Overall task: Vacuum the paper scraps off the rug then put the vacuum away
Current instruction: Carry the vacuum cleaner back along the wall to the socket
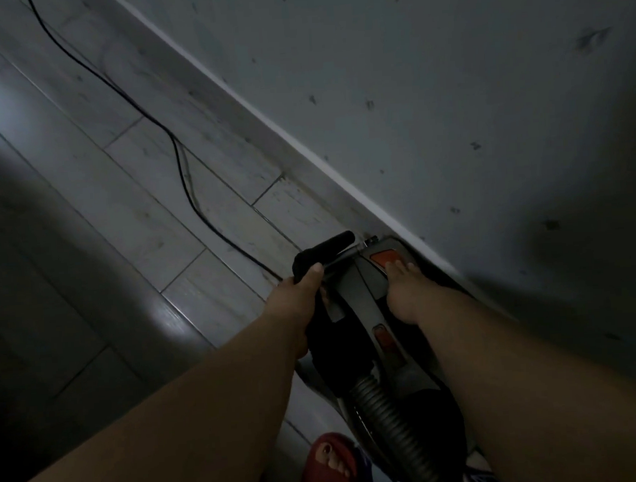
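Two bare forearms reach down from the bottom of the head view. The left hand [297, 297] curls its fingers and thumb around the black handle [320, 251] at the hose end, probably to keep the wand from swinging. The right hand [404, 291] lies flat on the vacuum [352, 287], fingers straight and close together, their tips on the orange button [383, 256]. This looks like a press on a switch or cord-rewind key, though the dim light leaves its function unclear.

The vacuum sits on the tiled floor [121, 177], tight against the wall [448, 86], which suggests it is being parked. Its ribbed hose [384, 414] runs back toward the camera beside a red slipper [328, 457]. The black cord [180, 163] trails away across the floor, not yet gathered in.

No rug or paper scraps are in view. The vacuum's dust compartment is closed, so its contents cannot be told.
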`<control>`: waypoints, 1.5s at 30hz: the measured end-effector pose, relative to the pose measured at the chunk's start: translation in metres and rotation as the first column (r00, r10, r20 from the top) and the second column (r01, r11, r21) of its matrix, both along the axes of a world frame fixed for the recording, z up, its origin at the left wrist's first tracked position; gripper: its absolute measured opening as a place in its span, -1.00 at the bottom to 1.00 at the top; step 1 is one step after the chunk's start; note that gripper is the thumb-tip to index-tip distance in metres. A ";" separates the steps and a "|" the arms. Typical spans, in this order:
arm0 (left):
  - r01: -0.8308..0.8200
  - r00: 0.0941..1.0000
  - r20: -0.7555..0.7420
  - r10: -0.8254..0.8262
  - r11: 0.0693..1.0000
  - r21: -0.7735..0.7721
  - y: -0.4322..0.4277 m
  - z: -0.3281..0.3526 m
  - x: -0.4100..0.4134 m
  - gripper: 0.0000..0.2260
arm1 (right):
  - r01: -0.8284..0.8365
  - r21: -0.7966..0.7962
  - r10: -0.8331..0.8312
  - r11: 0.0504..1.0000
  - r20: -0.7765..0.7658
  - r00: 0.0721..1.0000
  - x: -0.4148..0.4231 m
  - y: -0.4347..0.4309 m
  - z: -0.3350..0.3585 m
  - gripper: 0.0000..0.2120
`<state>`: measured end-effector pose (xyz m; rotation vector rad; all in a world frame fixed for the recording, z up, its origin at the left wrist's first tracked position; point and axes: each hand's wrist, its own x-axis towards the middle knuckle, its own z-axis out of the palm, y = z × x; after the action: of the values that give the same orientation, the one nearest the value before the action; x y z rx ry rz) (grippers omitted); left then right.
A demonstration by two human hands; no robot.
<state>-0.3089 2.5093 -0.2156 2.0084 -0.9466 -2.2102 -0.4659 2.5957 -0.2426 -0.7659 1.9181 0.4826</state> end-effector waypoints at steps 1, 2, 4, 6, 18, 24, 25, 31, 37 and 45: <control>0.002 1.000 0.002 -0.002 1.000 0.004 -0.001 -0.002 0.000 -0.69 | -0.015 0.004 0.015 1.000 -0.005 1.000 0.000 -0.002 0.000 -0.36; 0.003 1.000 0.000 -0.003 1.000 0.007 -0.001 -0.003 0.001 -0.70 | -0.027 0.006 0.027 1.000 -0.018 0.999 0.001 -0.003 0.000 -0.37; -0.001 1.000 -0.003 0.001 1.000 0.009 -0.001 -0.004 -0.001 -0.71 | -0.043 0.020 0.044 0.999 -0.036 0.998 0.001 -0.005 0.000 -0.36; -0.002 1.000 0.004 0.002 1.000 0.003 -0.002 -0.007 0.000 -0.70 | -0.044 0.038 0.045 0.998 -0.019 0.999 0.002 -0.005 -0.002 -0.33; -0.051 0.998 -0.042 0.051 0.999 0.014 0.000 -0.001 0.006 -0.76 | 0.004 -0.049 -0.002 0.999 0.038 0.999 -0.003 0.000 0.003 -0.32; -0.087 0.994 -0.066 0.089 0.996 0.030 0.000 0.006 0.014 -0.73 | 0.195 -0.335 -0.202 0.922 0.014 0.979 0.031 0.013 0.030 -0.51; -0.097 0.993 -0.070 0.099 0.995 0.035 0.001 0.007 0.016 -0.73 | 0.228 -0.306 -0.216 0.924 0.073 0.974 0.036 0.016 0.034 -0.42; -0.212 0.966 -0.116 0.230 0.966 0.150 -0.008 0.014 0.042 -0.74 | 0.328 -0.180 -0.303 0.927 0.153 0.940 0.059 0.025 0.028 -0.07; -0.251 0.958 -0.107 0.264 0.960 0.128 -0.032 0.024 0.083 -0.66 | 0.404 -0.210 -0.366 0.890 0.199 0.909 0.065 0.004 0.025 -0.09; -0.436 0.868 -0.170 0.466 0.880 0.188 -0.090 0.035 0.132 -0.76 | 0.183 -0.327 -0.144 0.927 0.142 0.979 0.067 -0.102 0.028 -0.16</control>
<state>-0.1770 2.4191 -0.1808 1.7599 -0.2578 -2.2016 -0.3987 2.4937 -0.2145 -0.8231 1.9597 -0.0001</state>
